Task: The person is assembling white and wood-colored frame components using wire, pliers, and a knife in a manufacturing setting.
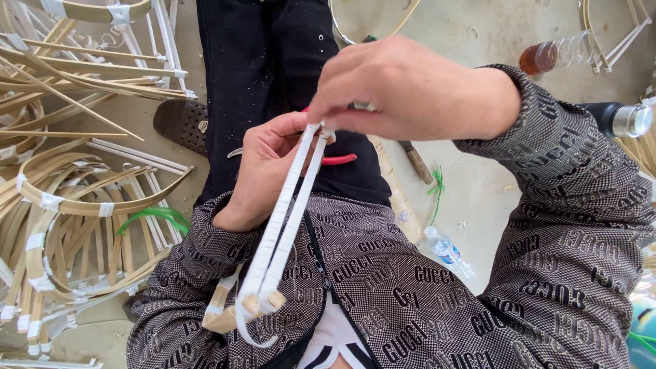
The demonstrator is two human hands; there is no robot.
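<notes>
Two slim bamboo sticks [287, 212], wound in white tape and lying side by side, run from the person's chest up to the hands, which meet over a black trouser leg [266, 61]. The left hand [270, 160] cups the upper part of the pair from below, fingers curled loosely about it, and a red-handled tool [339, 160] shows just behind its fingertips; whether the hand holds that tool too cannot be told. The right hand [410, 89] comes over from above, its grip closed to a pinch on the top ends of the sticks, thumb and forefinger pressed together there, though motion blur softens the detail. At the near end the bare wooden tips stick out of the tape, and a loose white strip [249, 328] loops beneath them against the patterned grey jacket [424, 287]. On the concrete floor [478, 184] to the left lies a heap of bent bamboo frames [75, 198] bound with white tape. A small plastic water bottle [447, 249] lies on the floor near the right elbow, with a green tie [436, 186] just above it.
</notes>
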